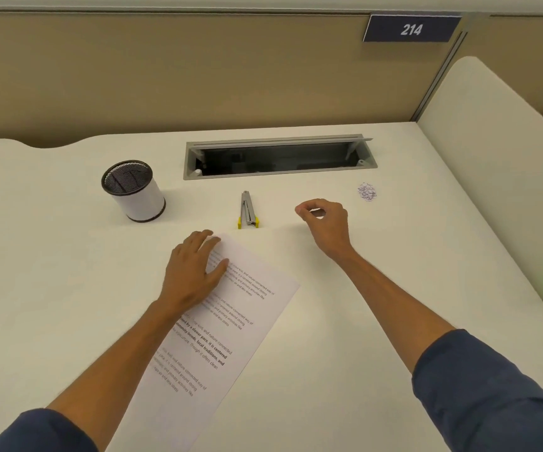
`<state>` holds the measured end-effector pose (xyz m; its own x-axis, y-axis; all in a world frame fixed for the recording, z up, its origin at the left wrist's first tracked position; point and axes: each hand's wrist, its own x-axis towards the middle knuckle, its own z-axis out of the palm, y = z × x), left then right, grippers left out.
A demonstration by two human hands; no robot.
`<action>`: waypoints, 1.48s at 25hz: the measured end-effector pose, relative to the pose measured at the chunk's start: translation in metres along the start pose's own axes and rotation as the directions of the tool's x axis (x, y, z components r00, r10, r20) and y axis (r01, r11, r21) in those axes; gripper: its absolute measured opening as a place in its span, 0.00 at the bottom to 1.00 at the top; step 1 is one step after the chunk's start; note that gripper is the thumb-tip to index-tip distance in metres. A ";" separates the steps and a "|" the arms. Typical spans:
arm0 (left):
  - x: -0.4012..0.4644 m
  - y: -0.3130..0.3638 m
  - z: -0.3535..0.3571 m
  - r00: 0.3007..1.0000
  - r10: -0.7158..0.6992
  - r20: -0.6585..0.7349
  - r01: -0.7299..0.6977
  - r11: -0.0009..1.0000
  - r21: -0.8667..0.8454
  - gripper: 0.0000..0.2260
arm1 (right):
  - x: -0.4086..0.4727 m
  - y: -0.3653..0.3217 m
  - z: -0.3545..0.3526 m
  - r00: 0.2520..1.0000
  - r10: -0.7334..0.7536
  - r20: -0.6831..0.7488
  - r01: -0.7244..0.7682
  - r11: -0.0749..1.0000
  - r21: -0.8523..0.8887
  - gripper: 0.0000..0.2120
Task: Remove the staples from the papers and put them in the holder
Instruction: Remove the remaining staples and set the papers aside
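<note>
Head view: left hand (195, 269) lies flat, fingers spread, pressing the printed papers (227, 324) to the bench (377, 288). Right hand (323, 220) hovers at one o'clock, fingertips pinched; contents unclear. Staple remover (248, 211) sits at twelve, mesh holder (133, 190) at ten.

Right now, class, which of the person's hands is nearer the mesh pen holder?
Left. The left hand lies flat on the paper, below and right of the mesh pen holder; the right hand is farther right, past the staple remover.
</note>
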<state>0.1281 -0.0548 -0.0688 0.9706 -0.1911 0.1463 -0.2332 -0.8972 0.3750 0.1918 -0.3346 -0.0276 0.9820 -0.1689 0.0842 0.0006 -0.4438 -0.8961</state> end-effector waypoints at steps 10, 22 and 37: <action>-0.010 0.005 0.019 0.999 0.022 -0.049 -0.021 0.999 0.027 0.25 | 0.060 0.068 -0.080 0.926 0.160 -0.342 -0.221 0.964 -0.146 0.07; -0.009 0.006 0.019 0.999 0.004 -0.045 -0.003 1.000 0.024 0.25 | 0.072 0.096 -0.083 0.933 0.067 -0.355 -0.171 0.948 -0.270 0.10; -0.014 0.012 0.005 0.989 -0.139 -0.043 0.141 0.989 0.044 0.30 | 0.014 0.030 -0.053 0.975 0.006 -0.223 -0.011 1.000 -0.025 0.03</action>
<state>0.1120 -0.0644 -0.0710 0.9901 -0.0473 0.1325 -0.0915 -0.9317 0.3516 0.1958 -0.3970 -0.0304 0.9152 -0.3633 0.1742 -0.0153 -0.4635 -0.8859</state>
